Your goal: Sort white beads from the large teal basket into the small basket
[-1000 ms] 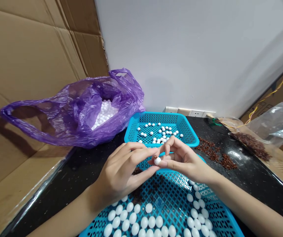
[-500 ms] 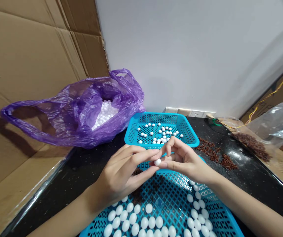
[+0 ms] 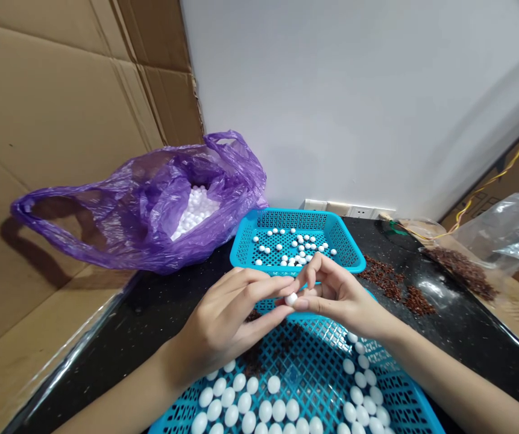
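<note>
A small white ball (image 3: 291, 299) is pinched between the fingertips of both hands, above the far end of the large blue basket (image 3: 415, 401). My left hand (image 3: 236, 310) reaches in from the left, its thumb and fingers closed at the ball. From the right, my right hand (image 3: 331, 292) grips the same ball with thumb and bent forefinger. Many white balls (image 3: 278, 410) lie in the large basket, along with dark reddish-brown bits (image 3: 254, 358) partly hidden under my left hand. Just beyond my hands stands a smaller blue basket (image 3: 355, 256) holding scattered white balls.
A purple plastic bag (image 3: 150, 199) filled with white balls stands at the left against cardboard (image 3: 60, 108). Reddish-brown bits (image 3: 386, 278) lie on the black countertop (image 3: 462, 343) at right. A clear bag (image 3: 507, 223), a yellow wire (image 3: 462, 211) and wall sockets (image 3: 361, 211) are beyond.
Both hands stay almost in place with the white ball between them. The whole view has shifted slightly, with things appearing a little lower and further right.
</note>
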Tool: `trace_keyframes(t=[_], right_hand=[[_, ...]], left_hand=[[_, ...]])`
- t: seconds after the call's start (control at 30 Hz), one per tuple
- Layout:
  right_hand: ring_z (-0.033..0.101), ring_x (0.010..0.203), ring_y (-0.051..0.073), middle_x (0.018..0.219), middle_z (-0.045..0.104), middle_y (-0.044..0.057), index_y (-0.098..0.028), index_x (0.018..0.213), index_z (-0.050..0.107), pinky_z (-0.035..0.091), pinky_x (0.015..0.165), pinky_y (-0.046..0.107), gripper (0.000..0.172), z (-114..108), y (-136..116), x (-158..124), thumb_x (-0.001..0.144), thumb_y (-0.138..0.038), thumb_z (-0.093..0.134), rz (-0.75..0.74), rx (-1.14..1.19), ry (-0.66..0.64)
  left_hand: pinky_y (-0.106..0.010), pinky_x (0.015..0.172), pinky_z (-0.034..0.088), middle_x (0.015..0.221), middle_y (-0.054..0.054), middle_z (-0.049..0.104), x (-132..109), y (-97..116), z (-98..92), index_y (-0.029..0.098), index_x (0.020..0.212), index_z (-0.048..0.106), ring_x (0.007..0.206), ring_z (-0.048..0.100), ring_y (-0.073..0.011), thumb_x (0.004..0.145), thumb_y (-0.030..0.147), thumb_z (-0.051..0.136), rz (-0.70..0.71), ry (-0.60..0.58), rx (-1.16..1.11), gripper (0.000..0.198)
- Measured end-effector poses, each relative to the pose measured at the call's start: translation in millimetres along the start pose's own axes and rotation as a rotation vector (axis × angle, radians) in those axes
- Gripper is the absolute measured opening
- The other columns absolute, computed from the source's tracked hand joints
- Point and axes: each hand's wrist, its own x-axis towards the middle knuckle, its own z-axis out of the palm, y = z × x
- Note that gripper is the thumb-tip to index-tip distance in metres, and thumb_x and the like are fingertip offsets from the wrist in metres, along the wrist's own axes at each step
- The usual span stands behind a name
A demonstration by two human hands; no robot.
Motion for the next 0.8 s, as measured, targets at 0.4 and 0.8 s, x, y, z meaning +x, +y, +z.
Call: trace_keyframes(t=[0.4, 0.8], right_hand=[[0.060, 0.060, 0.008, 0.076, 0.060, -0.004, -0.020, 0.079, 0.047, 0.051, 0.053, 0.020, 0.023, -3, 1, 1, 0.076, -0.016, 0.070, -0.025, -0.196, 0.151], [0.063, 0.104, 0.020, 0.114, 0.063, 0.010, -0.016, 0.098, 0.061, 0.050, 0.092, 0.030, 0.030, -32, 1, 13, 0.078, -0.038, 0.065, 0.056, -0.098, 0.597]], left_hand=[[-0.030, 0.077, 0.048, 0.088, -0.003, 0.059, -1, -5, 1.6, 0.010, 0.119, 0.045, 0.080, 0.057, -0.0137, 0.075, 0.016, 0.071, -0.080, -0.063, 0.029, 0.052], [-0.027, 0.060, 0.039, 0.065, 0.002, 0.058, 0, -3, 5.3, 0.017, 0.079, 0.060, 0.059, 0.052, -0.0121, 0.086, 0.019, 0.052, -0.135, -0.452, -0.005, 0.011]])
